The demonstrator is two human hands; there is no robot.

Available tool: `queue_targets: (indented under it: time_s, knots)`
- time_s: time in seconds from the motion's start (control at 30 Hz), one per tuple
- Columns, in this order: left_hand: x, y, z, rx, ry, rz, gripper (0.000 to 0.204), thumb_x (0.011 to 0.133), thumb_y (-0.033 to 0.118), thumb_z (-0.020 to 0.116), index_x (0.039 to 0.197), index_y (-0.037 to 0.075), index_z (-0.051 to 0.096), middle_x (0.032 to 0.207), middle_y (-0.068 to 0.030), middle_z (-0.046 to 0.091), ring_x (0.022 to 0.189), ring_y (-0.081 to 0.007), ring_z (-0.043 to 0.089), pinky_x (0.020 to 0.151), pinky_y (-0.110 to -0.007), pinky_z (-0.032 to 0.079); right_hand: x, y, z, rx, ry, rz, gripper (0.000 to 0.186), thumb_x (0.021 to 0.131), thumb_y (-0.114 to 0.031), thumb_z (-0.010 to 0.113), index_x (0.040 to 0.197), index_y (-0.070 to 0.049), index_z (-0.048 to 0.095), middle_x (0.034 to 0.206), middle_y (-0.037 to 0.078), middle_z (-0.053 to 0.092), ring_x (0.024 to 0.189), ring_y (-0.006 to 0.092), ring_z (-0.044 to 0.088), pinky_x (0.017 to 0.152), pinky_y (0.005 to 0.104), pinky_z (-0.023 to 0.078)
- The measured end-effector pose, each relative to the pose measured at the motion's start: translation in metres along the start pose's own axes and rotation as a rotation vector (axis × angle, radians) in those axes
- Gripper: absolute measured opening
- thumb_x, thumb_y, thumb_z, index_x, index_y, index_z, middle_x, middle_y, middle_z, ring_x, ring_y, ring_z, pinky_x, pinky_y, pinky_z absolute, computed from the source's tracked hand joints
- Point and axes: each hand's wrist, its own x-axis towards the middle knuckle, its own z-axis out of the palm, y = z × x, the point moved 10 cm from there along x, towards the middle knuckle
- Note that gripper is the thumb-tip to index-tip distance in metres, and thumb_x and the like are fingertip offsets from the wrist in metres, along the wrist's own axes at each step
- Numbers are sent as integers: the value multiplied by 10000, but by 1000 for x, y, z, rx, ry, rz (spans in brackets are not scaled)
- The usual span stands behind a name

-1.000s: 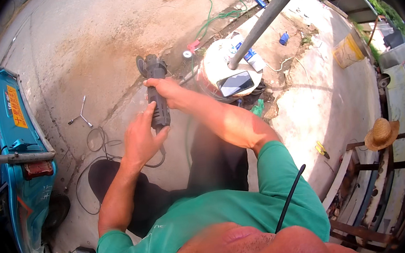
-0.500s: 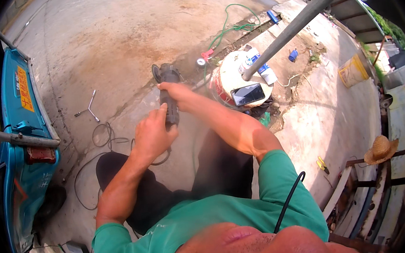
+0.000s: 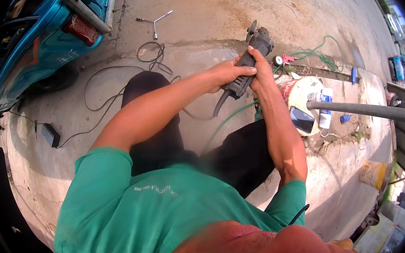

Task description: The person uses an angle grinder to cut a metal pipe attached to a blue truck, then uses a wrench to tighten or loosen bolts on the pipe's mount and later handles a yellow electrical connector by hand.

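A dark angle grinder (image 3: 262,43) is held in front of me, tilted, its disc end pointing up and away. My left hand (image 3: 230,73) is closed round the rear part of its body, thumb laid across the top. Farther forward, my right hand (image 3: 261,69) wraps the body from the right side, just behind the head. Most of its fingers are hidden beneath the tool. From the grinder's rear end a dark power cord (image 3: 217,106) hangs down and runs off leftward over the ground.
A bucket with a pale lid (image 3: 299,93) stands right of my right forearm, bearing a phone (image 3: 302,119) and white-blue bottles (image 3: 326,107). A grey pole (image 3: 366,108) crosses there. A three-armed wrench (image 3: 155,22), a blue vehicle (image 3: 42,54) and a black box (image 3: 50,135) lie leftward.
The view has swung rightward, so the surroundings appear turned. Both hands have brought the grinder round to point up and right; my left hand now grips its rear body more fully.
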Motion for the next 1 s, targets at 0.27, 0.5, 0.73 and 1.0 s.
queue_targets:
  time_s: [0.27,0.5,0.73,1.0]
  knots:
    - [22,-6,-17,93,105,184,448,824,301,764,1124,8,605,926,-94,650,718,-193,667,612,-355,539,-37,-30,-5,-636,20,-39,509,912,-357,689,1252,9,596,1053,108,679,905,198,657,822,350,507]
    - [53,-15,-97,704,536,-138,602,721,347,797,1137,-40,600,956,-189,715,858,-272,724,732,-391,571,-105,-55,-39,-676,-195,-39,562,951,-302,633,1405,10,518,1224,156,670,1034,207,670,896,320,502]
    - [95,-123,-184,740,754,-241,612,765,348,771,1206,-13,548,1061,-184,709,910,-305,724,787,-415,578,-194,49,-308,-429,346,86,581,954,-311,642,1421,5,501,1226,186,671,1009,218,674,862,328,534]
    - [75,-167,-257,837,856,-431,583,818,347,728,1251,22,514,1094,-162,695,939,-309,713,823,-408,566,-335,201,-427,-341,714,472,510,946,-274,643,1369,-3,556,1183,171,681,989,204,669,839,328,534]
